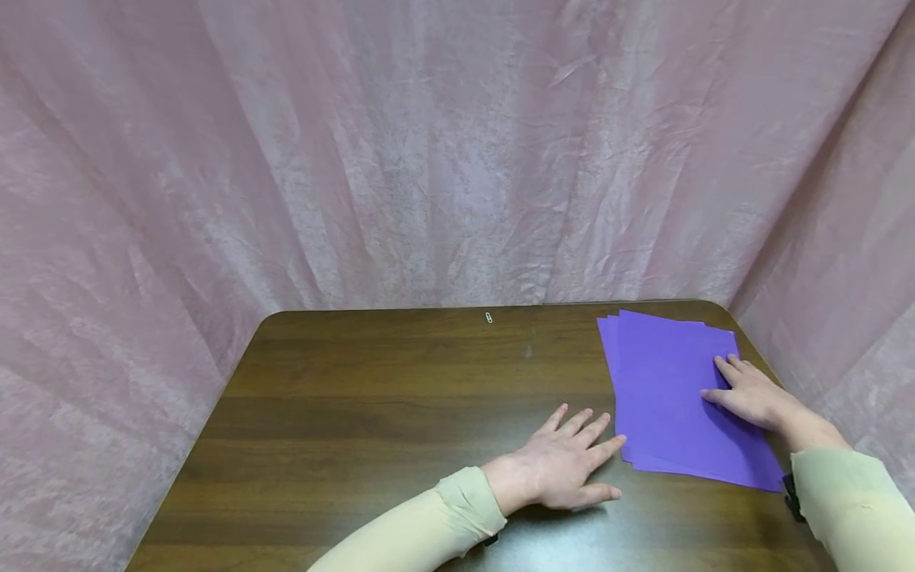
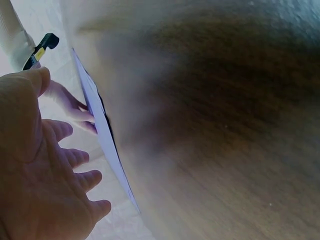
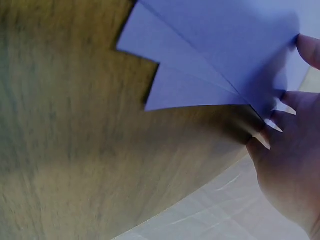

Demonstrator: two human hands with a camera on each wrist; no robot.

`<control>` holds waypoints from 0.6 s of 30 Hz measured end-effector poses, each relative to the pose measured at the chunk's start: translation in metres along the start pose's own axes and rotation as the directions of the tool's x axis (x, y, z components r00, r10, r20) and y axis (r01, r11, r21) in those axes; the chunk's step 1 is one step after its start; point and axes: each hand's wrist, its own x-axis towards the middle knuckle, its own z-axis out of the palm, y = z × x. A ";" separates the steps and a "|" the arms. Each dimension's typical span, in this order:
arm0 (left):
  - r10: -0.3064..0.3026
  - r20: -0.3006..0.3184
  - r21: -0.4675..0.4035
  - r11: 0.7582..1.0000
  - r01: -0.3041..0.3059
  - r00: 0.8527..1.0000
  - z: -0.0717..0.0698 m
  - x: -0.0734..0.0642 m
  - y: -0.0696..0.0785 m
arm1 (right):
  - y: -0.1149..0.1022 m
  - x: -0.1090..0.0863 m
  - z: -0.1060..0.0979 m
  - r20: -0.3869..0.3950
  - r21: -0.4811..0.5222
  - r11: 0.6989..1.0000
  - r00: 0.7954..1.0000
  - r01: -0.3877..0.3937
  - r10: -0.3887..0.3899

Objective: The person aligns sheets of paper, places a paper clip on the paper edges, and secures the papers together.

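Note:
Several purple sheets of paper (image 1: 672, 389) lie in a loose, fanned stack at the right side of the table, their corners and edges out of line. My right hand (image 1: 758, 397) rests at the stack's right edge, thumb on the top sheet. In the right wrist view, its fingertips (image 3: 255, 145) are at the edge of the paper (image 3: 190, 65) and the tabletop beside it. My left hand (image 1: 561, 469), fingers spread and palm down, hovers low over the table just left of the stack, holding nothing. The left wrist view shows the paper (image 2: 102, 127) edge-on beyond that hand.
A small white paper clip (image 1: 489, 317) lies near the far edge of the brown wooden table (image 1: 343, 445). Pink curtains (image 1: 457, 159) hang close behind the table and along both sides. A dark wrist strap (image 1: 792, 499) shows under the right sleeve.

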 end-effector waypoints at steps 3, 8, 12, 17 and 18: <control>0.001 0.000 -0.010 1.000 -0.001 1.000 0.000 0.000 0.000 | -0.001 -0.001 0.001 0.001 -0.001 1.000 1.000 -0.003 0.003; 0.004 -0.007 -0.018 1.000 -0.004 1.000 0.000 -0.001 -0.002 | -0.006 -0.003 0.005 -0.004 0.008 1.000 1.000 -0.012 0.012; 0.003 -0.004 -0.026 1.000 -0.003 1.000 0.001 -0.002 -0.004 | -0.010 -0.005 0.008 0.003 0.012 1.000 1.000 -0.024 0.024; 0.000 0.004 -0.037 0.999 0.001 1.000 0.000 -0.002 -0.003 | -0.018 -0.007 0.011 0.016 -0.001 0.999 0.999 -0.042 0.042; -0.001 0.006 -0.033 0.999 0.002 1.000 0.001 -0.002 -0.003 | -0.020 -0.007 0.012 0.014 -0.009 0.999 0.999 -0.043 0.044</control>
